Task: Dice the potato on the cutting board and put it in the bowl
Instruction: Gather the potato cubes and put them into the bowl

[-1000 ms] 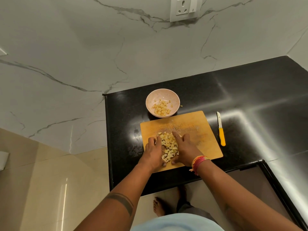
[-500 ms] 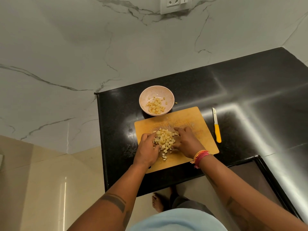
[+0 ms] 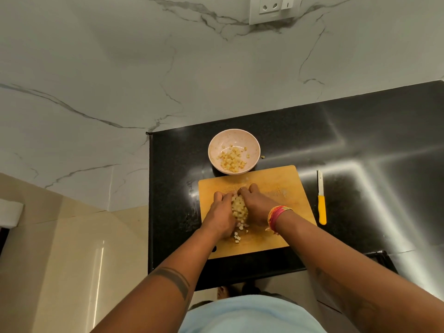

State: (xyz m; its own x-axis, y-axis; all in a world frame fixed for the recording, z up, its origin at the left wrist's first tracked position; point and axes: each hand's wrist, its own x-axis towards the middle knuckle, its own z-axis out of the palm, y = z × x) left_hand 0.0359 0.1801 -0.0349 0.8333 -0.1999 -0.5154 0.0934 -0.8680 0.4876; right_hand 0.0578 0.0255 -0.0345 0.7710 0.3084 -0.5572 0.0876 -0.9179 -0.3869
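Observation:
A wooden cutting board (image 3: 286,183) lies on the black counter (image 3: 360,140). On it is a pile of diced potato (image 3: 239,209), pressed between my two hands. My left hand (image 3: 221,216) cups the pile from the left, and my right hand (image 3: 256,205) cups it from the right, fingers curled round the cubes. A few loose cubes (image 3: 237,236) lie on the board just behind my palms. The pink bowl (image 3: 215,143) stands just beyond the board's far left corner and holds several potato cubes (image 3: 231,160).
A knife with a yellow handle (image 3: 322,209) lies on the counter right of the board, blade pointing away. One stray cube (image 3: 262,156) sits beside the bowl. The counter's left edge (image 3: 150,200) drops to the floor. A marble wall with a socket (image 3: 269,7) stands behind.
My hands have closed in from either side, gathering the spread cubes into a tight pile between them. A few cubes were left behind near my palms.

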